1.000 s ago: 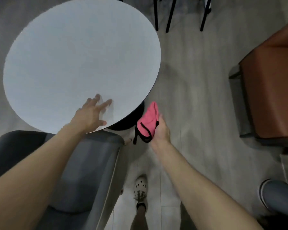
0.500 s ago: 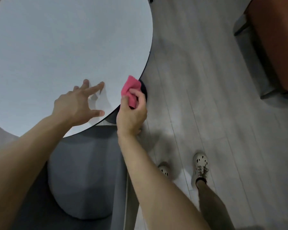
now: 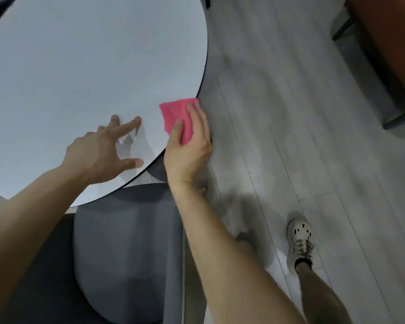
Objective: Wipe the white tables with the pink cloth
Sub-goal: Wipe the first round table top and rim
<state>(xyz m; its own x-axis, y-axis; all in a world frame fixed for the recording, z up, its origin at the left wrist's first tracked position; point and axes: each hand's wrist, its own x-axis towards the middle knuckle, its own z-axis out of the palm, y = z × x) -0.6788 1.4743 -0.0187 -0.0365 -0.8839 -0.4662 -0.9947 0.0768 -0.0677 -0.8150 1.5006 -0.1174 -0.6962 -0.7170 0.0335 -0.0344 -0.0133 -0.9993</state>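
Note:
A round white table (image 3: 80, 66) fills the upper left of the head view. The pink cloth (image 3: 173, 113) lies on its right edge, partly under my right hand (image 3: 189, 146), whose fingers lie flat over it and press it onto the tabletop. My left hand (image 3: 103, 150) rests on the table near its front edge, fingers spread and fingertips touching the surface, a short way left of the cloth.
A grey upholstered chair (image 3: 126, 253) stands under the table's near edge, between my arms. A brown seat (image 3: 388, 43) with dark legs is at the upper right. Grey plank floor (image 3: 290, 136) lies to the right, with my shoe (image 3: 299, 239) on it.
My right hand has brought the pink cloth up from beside the table onto its right edge and flattened over it. The view has shifted closer to the table. My left hand stays on the tabletop.

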